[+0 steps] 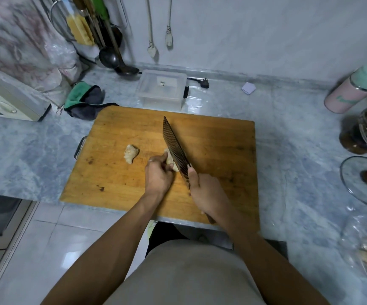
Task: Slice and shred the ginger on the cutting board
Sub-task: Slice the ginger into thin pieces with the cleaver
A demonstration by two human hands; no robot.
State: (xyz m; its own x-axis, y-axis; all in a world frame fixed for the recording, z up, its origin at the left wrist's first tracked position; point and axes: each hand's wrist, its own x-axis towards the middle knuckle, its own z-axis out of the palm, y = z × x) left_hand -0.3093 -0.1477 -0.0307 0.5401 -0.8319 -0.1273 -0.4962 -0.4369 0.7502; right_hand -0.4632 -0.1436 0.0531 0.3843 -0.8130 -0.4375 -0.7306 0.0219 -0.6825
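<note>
Table: grey-blue marble | wooden cutting board at near edge | clear lidded box just behind board | green-grey cloth at board's far-left corner | black plug and folded paper by wall | pink flask, dark jar, glass lid at right

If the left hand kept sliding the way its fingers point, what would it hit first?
Probably the cleaver: the left hand grips the ginger with fingers aimed up-right, and the blade stands right beside that piece.
</note>
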